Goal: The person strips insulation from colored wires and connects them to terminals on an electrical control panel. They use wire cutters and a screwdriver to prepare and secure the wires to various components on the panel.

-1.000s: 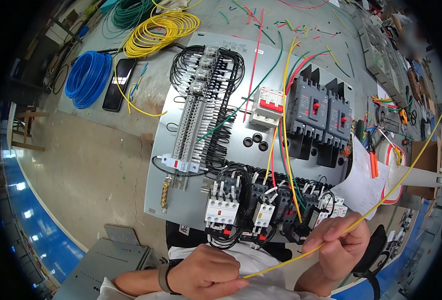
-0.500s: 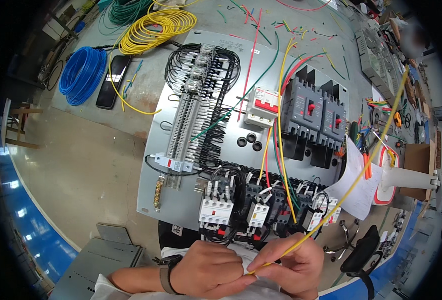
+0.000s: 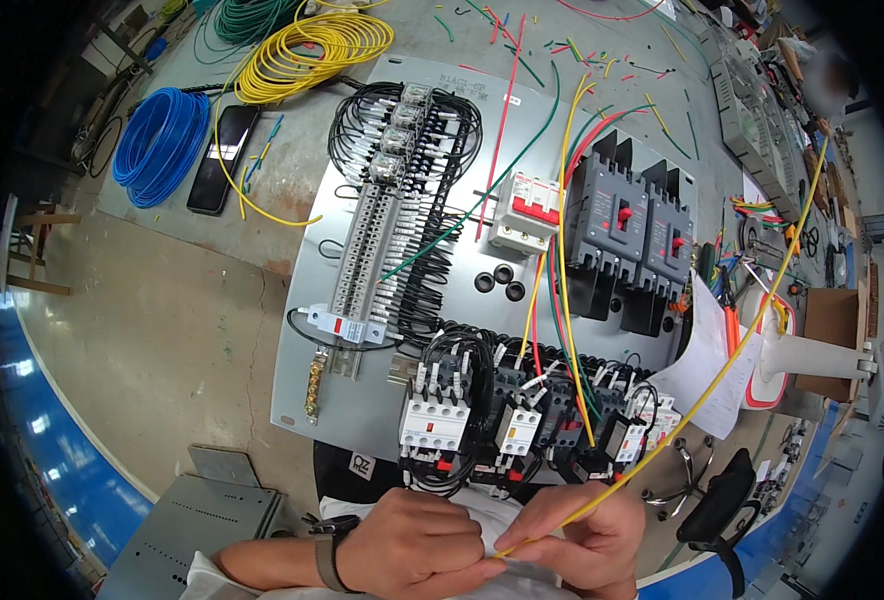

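Note:
Between thumb and fingers, my right hand point(image 3: 587, 535) pinches a long yellow wire point(image 3: 697, 408) close to its lower end. The wire slants up over the right side of the panel, its far end free in the air. My left hand point(image 3: 424, 540), with a watch on the wrist, is closed, and its fingertips meet the wire's end; the very tip is mostly hidden. Just beyond my hands, contactors point(image 3: 434, 420) with black wiring line the near edge of a metal mounting plate point(image 3: 307, 300). Loose yellow, red and green wires hang from a small red-and-white breaker point(image 3: 529, 212) and nearby.
Two large grey breakers point(image 3: 622, 215) stand at the plate's right, a terminal strip point(image 3: 365, 250) at its left. Blue point(image 3: 162, 148) and yellow point(image 3: 312, 58) wire coils and a phone point(image 3: 224, 160) lie at the far left. Paper sheets point(image 3: 707, 370) hang by the right edge, near a chair point(image 3: 722, 500).
The yellow wire's far end has swung a little to the right and bows more. Both hands stay together at its lower end, with only small finger shifts.

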### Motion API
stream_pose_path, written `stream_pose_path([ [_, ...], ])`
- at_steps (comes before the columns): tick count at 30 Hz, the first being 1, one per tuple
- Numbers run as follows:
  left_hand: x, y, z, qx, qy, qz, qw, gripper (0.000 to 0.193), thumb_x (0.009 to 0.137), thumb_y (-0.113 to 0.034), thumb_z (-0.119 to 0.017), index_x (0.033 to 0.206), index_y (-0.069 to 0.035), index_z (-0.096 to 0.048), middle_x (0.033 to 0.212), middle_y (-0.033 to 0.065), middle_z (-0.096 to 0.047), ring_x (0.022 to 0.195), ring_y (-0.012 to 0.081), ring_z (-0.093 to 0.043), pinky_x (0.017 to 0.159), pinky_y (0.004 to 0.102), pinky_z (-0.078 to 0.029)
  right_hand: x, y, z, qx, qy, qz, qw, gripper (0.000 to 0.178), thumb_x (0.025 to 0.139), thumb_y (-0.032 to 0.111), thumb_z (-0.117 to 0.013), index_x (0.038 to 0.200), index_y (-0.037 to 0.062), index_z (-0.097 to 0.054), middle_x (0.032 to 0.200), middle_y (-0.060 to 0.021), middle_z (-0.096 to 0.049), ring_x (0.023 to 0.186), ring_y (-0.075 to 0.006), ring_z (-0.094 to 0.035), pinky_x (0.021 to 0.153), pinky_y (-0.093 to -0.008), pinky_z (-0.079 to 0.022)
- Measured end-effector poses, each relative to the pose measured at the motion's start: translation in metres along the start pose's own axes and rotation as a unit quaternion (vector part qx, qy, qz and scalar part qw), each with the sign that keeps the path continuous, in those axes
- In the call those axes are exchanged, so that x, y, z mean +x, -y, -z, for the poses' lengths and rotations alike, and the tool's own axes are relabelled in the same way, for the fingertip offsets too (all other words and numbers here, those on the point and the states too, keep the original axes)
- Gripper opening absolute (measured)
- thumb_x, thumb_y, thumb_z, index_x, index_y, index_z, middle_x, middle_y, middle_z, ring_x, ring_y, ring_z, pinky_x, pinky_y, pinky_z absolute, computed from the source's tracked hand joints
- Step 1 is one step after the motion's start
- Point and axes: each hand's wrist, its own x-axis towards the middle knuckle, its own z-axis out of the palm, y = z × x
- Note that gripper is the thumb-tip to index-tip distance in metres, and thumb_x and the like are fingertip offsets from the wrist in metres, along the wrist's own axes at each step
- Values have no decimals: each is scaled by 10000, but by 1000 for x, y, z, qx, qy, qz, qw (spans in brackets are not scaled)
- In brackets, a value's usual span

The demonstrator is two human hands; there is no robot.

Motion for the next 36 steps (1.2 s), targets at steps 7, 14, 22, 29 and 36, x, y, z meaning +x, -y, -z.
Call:
stream_pose_path([
  [7,6,1,0,11,-5,-32,999,313,882,-178,-785,694,-67,-560,652,50,-512,501,229,-502,448,358,-367,-1,3,-8,-6,-12,12,1000,123,853,-72,-755,961,-51,-700,923,-152,-744,843,-235,-732,751,-334,-582],
  [14,8,1,2,-41,4,-15,999,308,898,-181,-764,713,-61,-548,650,66,-512,503,258,-500,455,375,-371,-11,1,-18,2,-147,38,988,133,846,-20,-774,894,-35,-650,821,-181,-711,745,-279,-715,651,-361,-576],
  [22,0,-6,20,-58,83,30,994,409,942,-174,-710,654,-68,-439,591,68,-423,485,271,-463,457,395,-350,-4,9,12,-20,-273,164,948,280,907,161,-787,965,10,-558,745,-161,-674,577,-192,-654,487,-264,-523],
  [29,-25,-6,35,-46,75,50,995,431,942,-183,-713,642,-65,-428,574,77,-397,473,277,-443,453,404,-330,38,46,80,-54,-265,185,945,207,992,179,-678,1041,33,-540,742,-85,-633,531,-115,-557,486,-229,-465],
  [36,-45,-7,35,1,31,54,998,442,934,-169,-716,630,-62,-413,576,80,-385,472,279,-431,454,406,-321,112,89,160,12,-277,185,943,130,1052,172,-576,1093,51,-602,807,-17,-617,632,-71,-545,573,-218,-454],
])
